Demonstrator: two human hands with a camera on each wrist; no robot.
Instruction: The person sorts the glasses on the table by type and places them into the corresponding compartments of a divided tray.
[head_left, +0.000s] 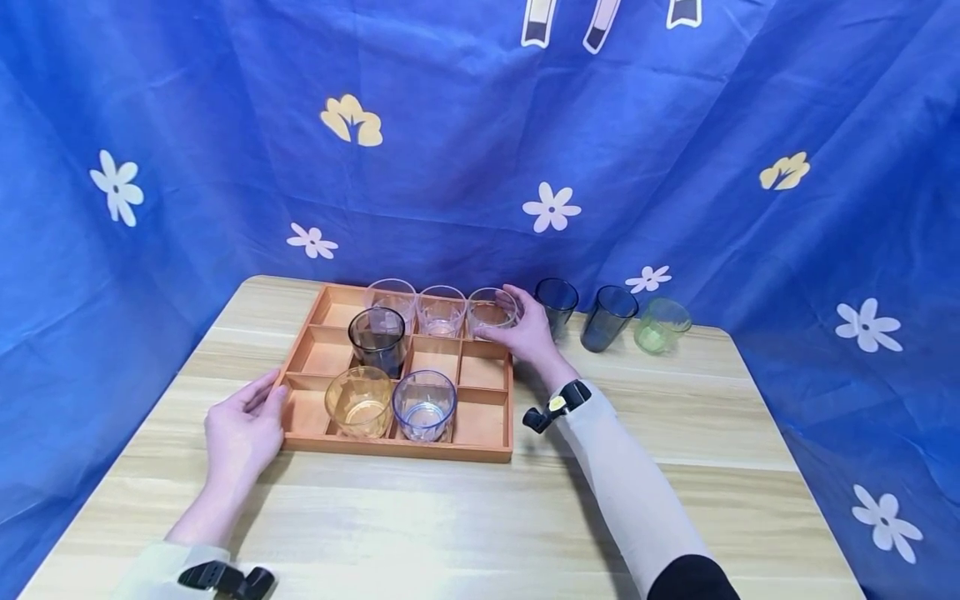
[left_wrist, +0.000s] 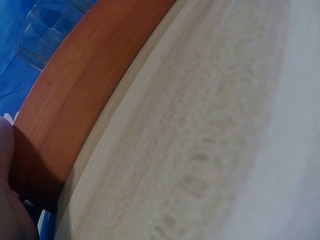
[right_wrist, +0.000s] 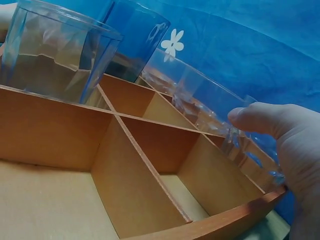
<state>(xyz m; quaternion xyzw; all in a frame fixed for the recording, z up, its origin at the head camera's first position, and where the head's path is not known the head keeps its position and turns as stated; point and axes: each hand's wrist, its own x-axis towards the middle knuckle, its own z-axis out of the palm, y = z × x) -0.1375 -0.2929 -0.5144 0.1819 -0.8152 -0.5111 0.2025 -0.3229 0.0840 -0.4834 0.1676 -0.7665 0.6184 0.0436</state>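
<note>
Head view | right hand (head_left: 527, 333) grips clear glass (head_left: 491, 311) | left hand (head_left: 242, 429) flat against tray (head_left: 397, 447)

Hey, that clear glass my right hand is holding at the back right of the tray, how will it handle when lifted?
The clear glass looks rigid, smooth-walled and possibly slippery under the right hand. It appears empty, so probably light. Wide and short, it seems unlikely to tip, but likely breakable against the tray.

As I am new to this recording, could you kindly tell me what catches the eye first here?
A wooden compartment tray sits mid-table holding six glasses. The right hand grips the clear glass in its far right compartment, while the left hand rests against its near left corner. Three more glasses stand right of the tray, before a blue flowered cloth.
</note>
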